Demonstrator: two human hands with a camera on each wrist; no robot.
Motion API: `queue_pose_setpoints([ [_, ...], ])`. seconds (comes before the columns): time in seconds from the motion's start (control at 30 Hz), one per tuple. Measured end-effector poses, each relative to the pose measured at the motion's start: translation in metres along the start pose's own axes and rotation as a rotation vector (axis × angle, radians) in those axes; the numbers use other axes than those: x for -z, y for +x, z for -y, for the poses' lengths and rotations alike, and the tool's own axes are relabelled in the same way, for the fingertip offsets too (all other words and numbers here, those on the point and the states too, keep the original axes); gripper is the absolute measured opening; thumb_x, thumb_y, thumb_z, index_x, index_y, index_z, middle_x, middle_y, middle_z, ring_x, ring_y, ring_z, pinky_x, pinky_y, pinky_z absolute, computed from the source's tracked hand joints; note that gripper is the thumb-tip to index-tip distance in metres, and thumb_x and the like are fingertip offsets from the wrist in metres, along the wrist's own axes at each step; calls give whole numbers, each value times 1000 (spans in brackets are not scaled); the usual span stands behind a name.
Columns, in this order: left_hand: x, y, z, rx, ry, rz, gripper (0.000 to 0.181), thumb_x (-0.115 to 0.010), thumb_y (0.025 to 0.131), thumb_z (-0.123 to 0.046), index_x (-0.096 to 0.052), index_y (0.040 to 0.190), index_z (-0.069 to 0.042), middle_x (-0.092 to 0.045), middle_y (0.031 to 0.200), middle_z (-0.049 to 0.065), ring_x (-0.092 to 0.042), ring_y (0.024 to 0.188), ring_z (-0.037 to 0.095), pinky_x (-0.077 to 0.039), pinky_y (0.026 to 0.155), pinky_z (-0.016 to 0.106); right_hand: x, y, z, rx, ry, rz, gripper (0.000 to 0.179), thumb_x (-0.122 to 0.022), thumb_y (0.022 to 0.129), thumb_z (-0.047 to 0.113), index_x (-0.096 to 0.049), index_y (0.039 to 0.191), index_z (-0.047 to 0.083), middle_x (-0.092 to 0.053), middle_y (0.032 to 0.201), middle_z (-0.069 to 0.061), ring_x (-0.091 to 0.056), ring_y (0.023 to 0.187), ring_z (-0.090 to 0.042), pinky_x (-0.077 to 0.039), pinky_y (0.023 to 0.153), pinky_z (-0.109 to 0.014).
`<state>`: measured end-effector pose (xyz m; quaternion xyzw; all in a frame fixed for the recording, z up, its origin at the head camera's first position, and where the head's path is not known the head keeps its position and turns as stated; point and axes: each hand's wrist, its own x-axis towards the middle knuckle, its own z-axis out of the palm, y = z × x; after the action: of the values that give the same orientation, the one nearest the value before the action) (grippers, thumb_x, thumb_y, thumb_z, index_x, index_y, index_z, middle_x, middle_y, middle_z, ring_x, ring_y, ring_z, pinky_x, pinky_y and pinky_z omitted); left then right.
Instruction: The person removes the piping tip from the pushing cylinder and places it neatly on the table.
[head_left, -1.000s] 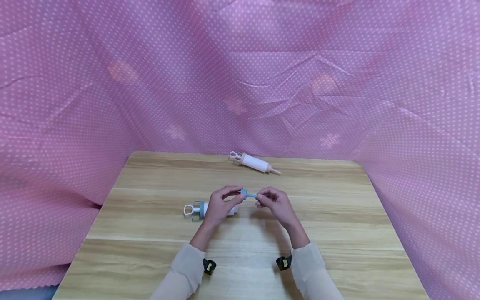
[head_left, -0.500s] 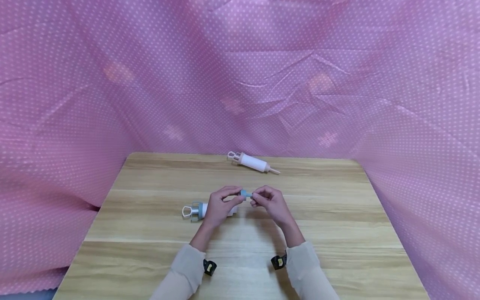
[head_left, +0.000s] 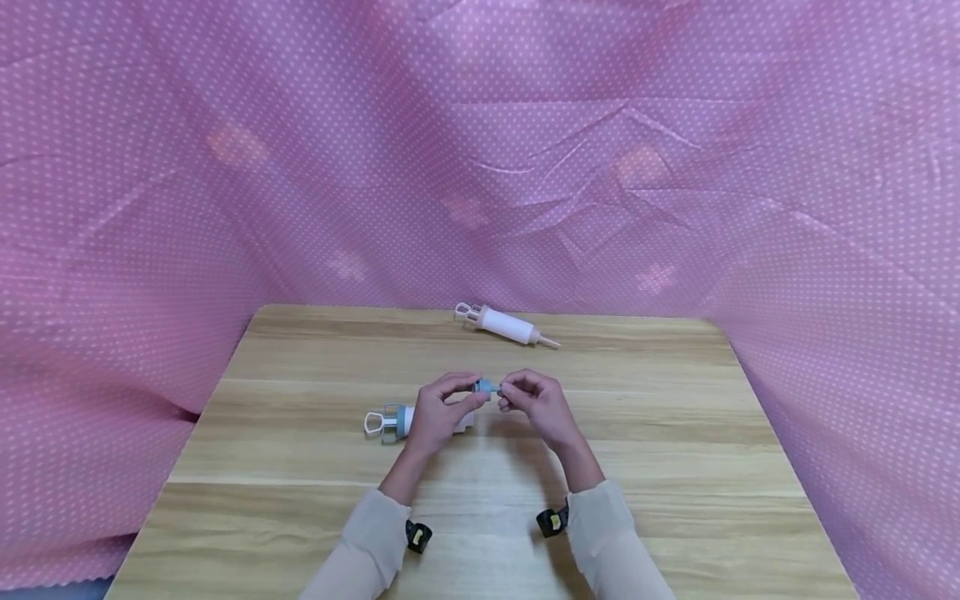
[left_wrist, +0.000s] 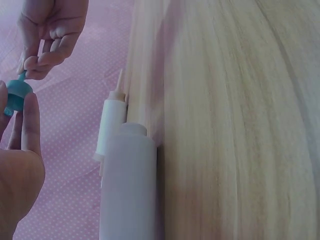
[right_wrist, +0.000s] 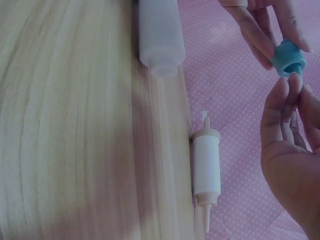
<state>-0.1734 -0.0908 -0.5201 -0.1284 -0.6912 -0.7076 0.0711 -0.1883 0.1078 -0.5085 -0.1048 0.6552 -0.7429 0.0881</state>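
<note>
Above the table, my left hand [head_left: 437, 410] grips a blue-green cap [right_wrist: 287, 57] between thumb and fingers. From the other side my right hand [head_left: 542, 402] pinches a thin blue-green nozzle [left_wrist: 22, 76]; only a short stretch of it shows between fingertips and cap. In the right wrist view the nozzle runs into the cap's hollow end. Beneath my left hand lies a white pastry syringe [head_left: 463, 423] with a blue-green collar and a white loop handle [head_left: 373, 422]. My left hand hides its middle; its neck is bare.
A second pastry syringe [head_left: 508, 325], white with beige ends and a thin nozzle fitted, lies near the back of the wooden table [head_left: 675, 467]. Pink dotted cloth [head_left: 480, 167] hangs around the back and sides. Each sleeve has a black wrist camera [head_left: 552, 522].
My right hand has moved left toward my left hand, and less of the nozzle shows between them. The cap has shifted slightly left in my left fingers. Both syringes stay put.
</note>
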Motion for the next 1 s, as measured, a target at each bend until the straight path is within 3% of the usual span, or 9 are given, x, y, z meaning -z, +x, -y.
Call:
queue_pose_setpoints([
  [0.1, -1, 0, 2, -34, 13, 7, 30, -80, 89, -11, -73, 115, 3, -70, 114, 13, -67, 105, 30, -60, 83, 34, 1, 0, 1, -1, 0, 6, 19, -60, 100, -2, -60, 109, -18, -69, 88, -12, -68, 78, -13, -60, 78, -32],
  [0.2, -2, 0, 1, -27, 21, 9, 32, -80, 89, -11, -72, 115, 5, -70, 114, 13, -67, 103, 21, -60, 83, 34, 2, -1, 0, -4, 9, 9, 19, -60, 100, -2, -59, 109, -19, -68, 85, -5, -68, 78, -13, -60, 77, -31],
  [0.47, -4, 0, -5, 30, 17, -6, 32, -80, 87, -7, -71, 114, 7, -70, 113, 15, -65, 106, 36, -59, 84, 32, 1, -1, 3, -11, -7, 7, 19, -61, 99, -1, -61, 109, -17, -67, 87, -11, -66, 76, -12, -59, 75, -29],
  [0.63, -7, -1, -4, 26, 19, -11, 28, -80, 86, -4, -74, 113, 2, -70, 115, 16, -65, 105, 28, -59, 82, 29, -1, 0, 4, -15, -27, 33, 18, -62, 99, 0, -63, 107, -16, -67, 86, -8, -65, 76, -13, -58, 74, -27],
  [0.8, -10, -1, -4, 34, 39, -30, 28, -79, 86, 2, -73, 113, 6, -69, 117, 23, -65, 104, 19, -59, 81, 27, -3, 0, 4, 1, -19, 25, 18, -63, 98, -1, -63, 106, -17, -68, 83, -3, -65, 75, -13, -58, 73, -28],
  [1.0, -12, -4, -28, 49, 36, -3, 27, -77, 88, 1, -72, 114, 8, -66, 119, 29, -65, 105, 24, -58, 81, 25, -3, -1, 3, 8, -11, 13, 18, -64, 96, -4, -61, 106, -19, -69, 82, -3, -66, 74, -13, -59, 73, -28],
])
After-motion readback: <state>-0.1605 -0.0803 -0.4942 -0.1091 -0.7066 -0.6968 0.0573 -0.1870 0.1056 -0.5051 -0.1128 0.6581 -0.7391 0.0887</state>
